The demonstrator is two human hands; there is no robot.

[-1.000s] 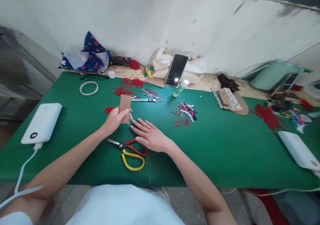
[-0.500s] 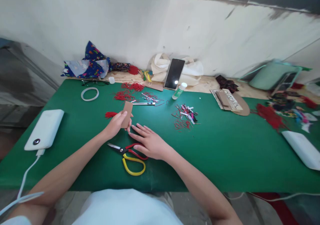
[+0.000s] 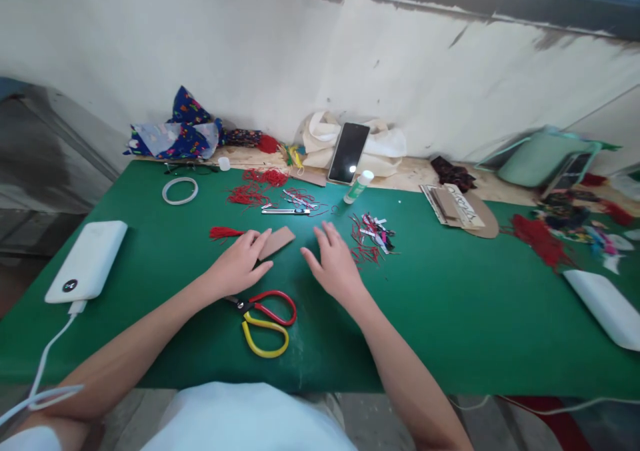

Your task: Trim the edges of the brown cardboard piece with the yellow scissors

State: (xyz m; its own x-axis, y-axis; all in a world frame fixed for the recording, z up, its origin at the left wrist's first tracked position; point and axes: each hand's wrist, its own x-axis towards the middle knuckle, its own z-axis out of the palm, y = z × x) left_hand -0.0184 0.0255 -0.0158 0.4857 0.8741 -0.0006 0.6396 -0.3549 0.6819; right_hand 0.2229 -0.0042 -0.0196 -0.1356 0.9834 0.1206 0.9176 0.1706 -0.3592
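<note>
A small brown cardboard piece rests at a slant on the green table. My left hand is at its left end, thumb and fingers apart, and the fingertips seem to touch the card's edge. To the right of the card, my right hand is open above the table and holds nothing. A red tassel lies just beyond my left hand, its right end hidden by the fingers. Scissors with one red and one yellow handle lie nearer to me, their blades partly under my left hand.
A utility knife, red thread and a glue stick lie or stand farther back. Thread and fabric scraps are on the right. A phone leans at the back. A white power bank lies left, cardboard pieces right.
The cardboard piece has gone from upright in my left hand to lying on the table, farther right. My right hand has moved right, away from the scissors and the card.
</note>
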